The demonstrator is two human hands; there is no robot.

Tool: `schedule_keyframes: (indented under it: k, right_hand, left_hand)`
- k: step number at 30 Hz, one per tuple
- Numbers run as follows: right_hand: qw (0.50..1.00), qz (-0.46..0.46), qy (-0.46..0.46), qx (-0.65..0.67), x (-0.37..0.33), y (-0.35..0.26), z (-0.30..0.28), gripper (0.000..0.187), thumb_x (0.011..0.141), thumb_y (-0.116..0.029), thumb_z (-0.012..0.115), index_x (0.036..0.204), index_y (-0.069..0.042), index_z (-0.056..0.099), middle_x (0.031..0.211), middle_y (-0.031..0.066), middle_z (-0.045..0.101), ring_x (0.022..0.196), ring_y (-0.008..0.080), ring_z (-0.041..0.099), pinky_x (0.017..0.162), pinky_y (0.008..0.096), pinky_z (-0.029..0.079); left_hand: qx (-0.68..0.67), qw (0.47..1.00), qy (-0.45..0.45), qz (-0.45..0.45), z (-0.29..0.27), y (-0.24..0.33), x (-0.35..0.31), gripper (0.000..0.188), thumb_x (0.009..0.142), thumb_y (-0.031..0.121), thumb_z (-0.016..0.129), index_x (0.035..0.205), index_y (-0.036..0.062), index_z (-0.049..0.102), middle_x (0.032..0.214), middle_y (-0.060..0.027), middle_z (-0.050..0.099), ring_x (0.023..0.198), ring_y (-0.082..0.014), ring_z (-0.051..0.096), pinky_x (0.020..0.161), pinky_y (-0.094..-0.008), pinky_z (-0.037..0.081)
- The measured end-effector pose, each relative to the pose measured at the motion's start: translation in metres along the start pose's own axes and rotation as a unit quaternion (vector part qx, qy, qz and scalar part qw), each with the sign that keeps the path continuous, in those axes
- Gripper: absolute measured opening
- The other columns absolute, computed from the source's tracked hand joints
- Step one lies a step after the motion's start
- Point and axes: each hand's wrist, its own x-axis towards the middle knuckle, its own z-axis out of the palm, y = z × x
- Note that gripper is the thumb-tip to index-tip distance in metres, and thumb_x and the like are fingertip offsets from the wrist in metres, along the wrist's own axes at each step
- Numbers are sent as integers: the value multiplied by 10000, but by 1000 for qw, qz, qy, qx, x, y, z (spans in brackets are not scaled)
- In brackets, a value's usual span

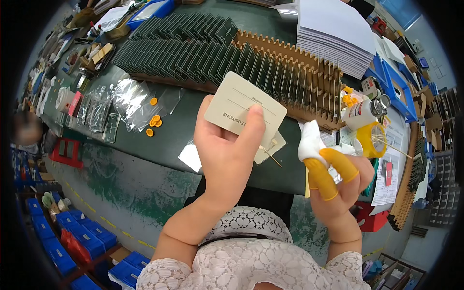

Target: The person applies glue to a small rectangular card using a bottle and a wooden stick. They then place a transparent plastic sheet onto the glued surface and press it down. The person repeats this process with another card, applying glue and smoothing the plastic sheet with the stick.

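My left hand (pixel 227 140) pinches a cream card (pixel 237 96) with rounded corners, thumb on its printed face, held up over the table's near edge. Under it, partly covered, a second cream card (pixel 275 145) lies on the table with a thin stick (pixel 271 157) across it. Two fingers of my right hand (pixel 338 183) wear yellow finger cots and grip a wad of white cloth or cotton (pixel 311 140), to the right of the card and apart from it. A white bottle (pixel 360 113) and a yellow tape roll (pixel 371 140) with sticks in it stand just beyond that hand.
Brown slotted racks (pixel 290 53) hold rows of dark green cards (pixel 188 55) across the table (pixel 159 150). Paper sheets are stacked (pixel 333 34) at the back right. Yellow finger cots (pixel 153 121) and plastic bags (pixel 133 99) lie on the left. Blue bins (pixel 87 227) stand on the floor.
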Motion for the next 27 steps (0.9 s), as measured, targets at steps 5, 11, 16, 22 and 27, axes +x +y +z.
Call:
schedule_keyframes:
  k: [5,11,16,22,27]
  right_hand:
    - [995,-80,56,-17,16,-8,1,463,785,-100,831,1216,-70,664,1189,55,542,1080,248,472,872,367,404]
    - [990,-84,98,-58,11,-11,23,302,746,-164,780,1047,-146,760,1080,-20,610,1098,206,553,844,368,396]
    - [994,-85,62,-36,17,-18,20,354,753,-120,800,1102,-92,752,1244,26,579,1109,236,499,859,385,390]
    - [992,-89,78,-45,14,-20,31,318,710,-137,780,1026,-106,771,1147,-3,594,1090,220,542,843,382,391]
    - [992,-112,51,-36,6,-22,21,371,725,-110,792,1093,-80,757,1240,46,589,1098,243,519,839,387,389]
  left_hand:
    - [6,1000,13,21,3,0,2,218,933,27,686,1041,15,497,1028,-71,614,928,-93,621,816,-271,550]
    - [0,998,26,49,6,0,0,226,929,14,687,1022,13,481,1017,-69,605,928,-92,617,811,-271,551]
    - [-1,998,29,49,6,1,-2,228,935,17,682,1023,14,472,1017,-70,601,941,-95,615,819,-273,551]
    - [-8,997,43,56,4,-3,0,227,940,22,679,1020,15,466,1016,-74,602,929,-97,621,810,-273,556]
    - [-7,997,47,55,2,-2,2,232,941,27,681,1019,16,463,1020,-81,607,919,-101,629,795,-273,563]
